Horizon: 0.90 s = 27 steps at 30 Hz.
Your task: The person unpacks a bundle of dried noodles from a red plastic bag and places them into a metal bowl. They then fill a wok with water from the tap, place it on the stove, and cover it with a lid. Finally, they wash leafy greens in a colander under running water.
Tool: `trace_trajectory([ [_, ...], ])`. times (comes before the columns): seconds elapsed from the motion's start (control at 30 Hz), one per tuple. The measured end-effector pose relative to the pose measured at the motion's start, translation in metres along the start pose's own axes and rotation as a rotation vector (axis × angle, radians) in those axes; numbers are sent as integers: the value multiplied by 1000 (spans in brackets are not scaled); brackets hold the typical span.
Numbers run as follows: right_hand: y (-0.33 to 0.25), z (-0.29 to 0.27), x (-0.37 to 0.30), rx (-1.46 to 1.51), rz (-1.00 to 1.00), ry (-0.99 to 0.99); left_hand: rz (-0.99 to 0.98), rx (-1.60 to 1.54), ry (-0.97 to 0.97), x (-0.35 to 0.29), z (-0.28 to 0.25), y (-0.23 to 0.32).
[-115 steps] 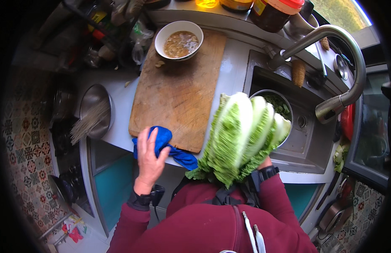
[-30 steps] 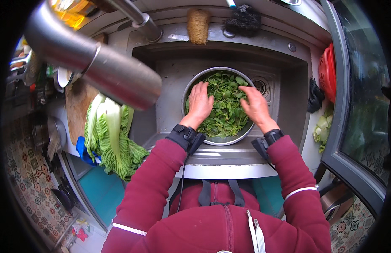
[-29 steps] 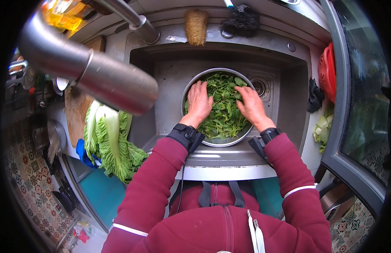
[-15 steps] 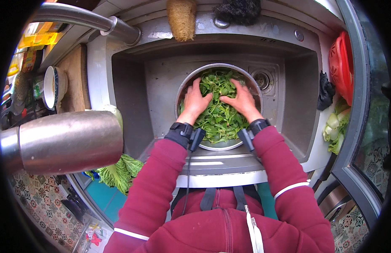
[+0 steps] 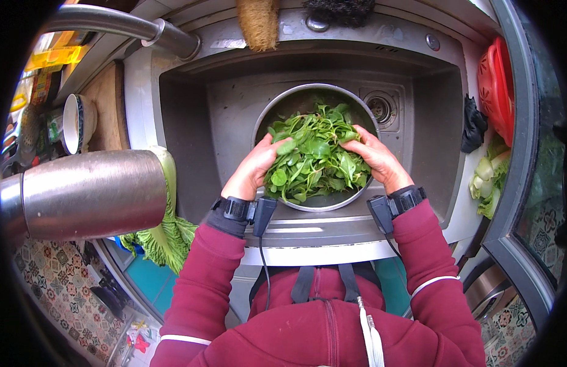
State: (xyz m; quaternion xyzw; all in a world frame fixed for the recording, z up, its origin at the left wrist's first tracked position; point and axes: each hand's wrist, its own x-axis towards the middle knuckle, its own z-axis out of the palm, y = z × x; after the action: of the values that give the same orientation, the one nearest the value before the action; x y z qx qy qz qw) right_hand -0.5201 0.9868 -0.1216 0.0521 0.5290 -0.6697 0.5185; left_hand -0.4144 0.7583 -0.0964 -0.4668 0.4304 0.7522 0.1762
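A heap of leafy greens (image 5: 314, 153) is gathered between my two hands, raised near the rim of a round metal basin (image 5: 277, 105). My left hand (image 5: 256, 165) cups the heap from its left side, fingers partly buried in the leaves. From the right, my right hand (image 5: 379, 158) grips the same bunch, thumb on top and the other fingers partly hidden. Water and the dark inside of the basin show behind the greens. The basin stands in a wide metal sink (image 5: 234, 101), left of the drain (image 5: 381, 109).
A thick metal faucet (image 5: 93, 194) reaches in from the left, over a leafy cabbage (image 5: 167, 235). A loofah (image 5: 259, 24) and black scrubber (image 5: 339, 11) lie along the back rim. At right are a red colander (image 5: 496, 92), a black cloth (image 5: 473, 125) and more vegetable leaves (image 5: 488, 177).
Both hands have drawn apart and toward me, from pressing down inside the basin to holding the greens up in a bunch. The far part of the basin is now uncovered.
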Motion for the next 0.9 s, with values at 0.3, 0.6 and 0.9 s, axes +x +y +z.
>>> trace_trajectory([
  [0.3, 9, 7, 13, -1514, -473, 511, 634, 1055, 16, -2, -5, -19],
  [0.6, 45, -11, 109, -755, -131, 233, 255, 1074, 243, 118, -4, -16],
  [0.9, 15, -8, 38, -49, 105, 34, 24, 172, -417, 41, -4, 7],
])
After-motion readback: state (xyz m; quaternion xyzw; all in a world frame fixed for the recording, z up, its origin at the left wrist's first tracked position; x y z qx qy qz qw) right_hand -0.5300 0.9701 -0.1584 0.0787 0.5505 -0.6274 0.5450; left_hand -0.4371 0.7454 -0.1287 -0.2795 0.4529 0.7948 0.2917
